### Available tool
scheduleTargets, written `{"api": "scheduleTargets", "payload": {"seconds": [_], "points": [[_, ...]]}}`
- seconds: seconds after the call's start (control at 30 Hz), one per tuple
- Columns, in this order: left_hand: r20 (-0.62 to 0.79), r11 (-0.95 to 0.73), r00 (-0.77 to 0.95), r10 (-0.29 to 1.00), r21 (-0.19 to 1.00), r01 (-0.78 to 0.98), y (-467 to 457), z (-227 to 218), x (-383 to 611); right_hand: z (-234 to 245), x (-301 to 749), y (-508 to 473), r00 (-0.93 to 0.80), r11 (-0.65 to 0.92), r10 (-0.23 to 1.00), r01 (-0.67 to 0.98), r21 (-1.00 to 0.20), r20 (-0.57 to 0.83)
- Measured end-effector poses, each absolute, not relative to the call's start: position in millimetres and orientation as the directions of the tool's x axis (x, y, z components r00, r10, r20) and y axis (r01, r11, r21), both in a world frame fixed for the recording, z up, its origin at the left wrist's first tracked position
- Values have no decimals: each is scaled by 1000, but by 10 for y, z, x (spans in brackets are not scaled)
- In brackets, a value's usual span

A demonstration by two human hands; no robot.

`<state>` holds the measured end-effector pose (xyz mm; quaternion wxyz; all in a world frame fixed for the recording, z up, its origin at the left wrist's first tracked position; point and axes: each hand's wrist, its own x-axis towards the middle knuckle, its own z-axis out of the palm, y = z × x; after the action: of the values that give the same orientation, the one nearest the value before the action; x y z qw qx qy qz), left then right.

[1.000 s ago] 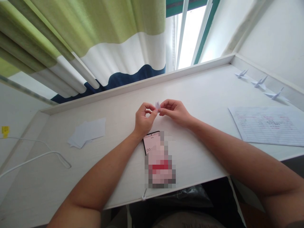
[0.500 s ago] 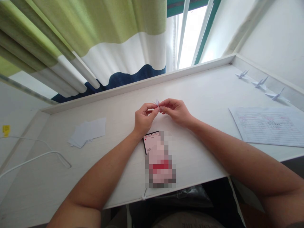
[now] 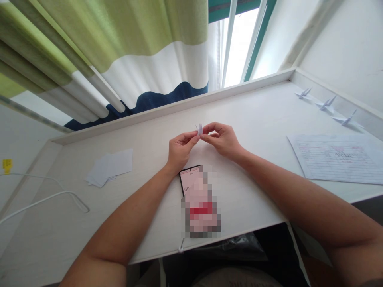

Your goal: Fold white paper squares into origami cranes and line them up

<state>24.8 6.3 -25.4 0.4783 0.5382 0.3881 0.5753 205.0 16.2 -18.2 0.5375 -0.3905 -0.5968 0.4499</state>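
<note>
A tiny folded piece of white paper [image 3: 199, 128] is pinched between both my hands above the middle of the white desk [image 3: 257, 115]. My left hand [image 3: 178, 150] grips it from the left with thumb and fingers closed. My right hand [image 3: 222, 139] pinches it from the right with curled fingers. Most of the paper is hidden by my fingertips. A phone [image 3: 188, 179] with a lit screen lies on the desk just below my hands.
A small stack of white paper squares [image 3: 110, 166] lies at the left. Three folded paper cranes [image 3: 327, 104] stand along the right rim. A lined written sheet [image 3: 336, 157] lies at the right. A white cable [image 3: 44, 197] loops at the far left. A curtain [image 3: 119, 56] hangs behind.
The hands have lifted slightly and the small paper piece has turned between the fingertips, now standing more upright. Nothing else on the desk moved.
</note>
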Motion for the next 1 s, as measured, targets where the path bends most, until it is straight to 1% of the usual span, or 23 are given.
{"api": "scheduleTargets", "payload": {"seconds": [0.17,0.27,0.4,0.57,0.67,0.8,1.0], "points": [[291,-285,31,956,949,-132,84,-249,246,-195,2033,173,-123,271,953,-70,-960,278],[282,-275,42,958,953,-123,106,-265,244,-207,2034,185,-148,272,947,-96,-957,284],[261,-258,37,965,963,-72,103,-277,239,-217,2038,190,-133,280,948,-86,-956,290],[358,-360,39,933,932,48,72,-283,238,-216,2020,179,-170,297,935,-101,-950,310],[408,-412,61,911,909,65,63,-288,242,-226,2014,179,-170,314,930,-88,-945,325],[451,-455,80,889,889,45,52,-276,246,-244,2020,177,-180,327,926,-59,-943,332],[453,-455,40,891,887,80,27,-255,256,-224,2028,149,-211,333,923,12,-943,323]]}}
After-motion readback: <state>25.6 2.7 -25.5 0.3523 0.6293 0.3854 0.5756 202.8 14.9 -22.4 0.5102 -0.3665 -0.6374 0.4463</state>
